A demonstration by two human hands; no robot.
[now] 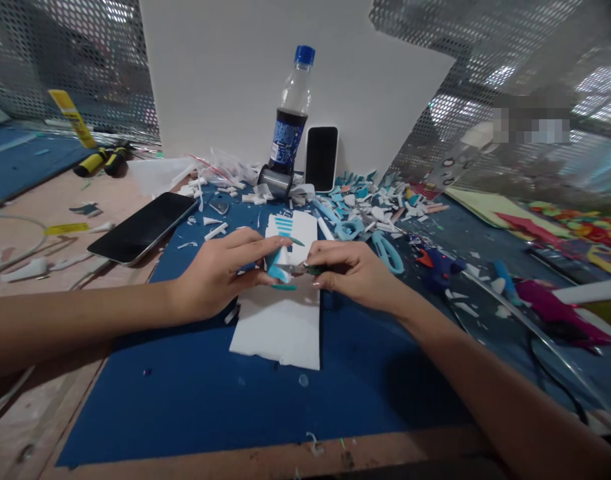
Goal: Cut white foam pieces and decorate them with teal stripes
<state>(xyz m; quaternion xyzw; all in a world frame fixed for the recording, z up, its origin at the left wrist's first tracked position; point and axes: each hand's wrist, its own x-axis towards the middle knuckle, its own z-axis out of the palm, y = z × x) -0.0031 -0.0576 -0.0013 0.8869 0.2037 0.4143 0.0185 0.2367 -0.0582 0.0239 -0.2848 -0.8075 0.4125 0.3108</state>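
My left hand (230, 270) pinches a small blue-and-white piece (277, 265) between thumb and fingers, above a white sheet (280, 333). Opposite it, my right hand (353, 267) is closed on a small, thin dark object (313, 269); its grey tip points at the piece, and I cannot make out its kind. Whether tip and piece touch is unclear. Just beyond the fingers, several light-blue strips (284, 225) lie on the white sheet's far part. The sheet rests on a dark blue mat (285, 413).
Behind the hands stand a cola bottle (288, 130) and an upright phone (321, 159), amid white and blue scraps (375, 200). Light-blue-handled scissors (387, 252) and a dark blue glue gun (438, 267) lie right. A black phone (143, 228) lies left.
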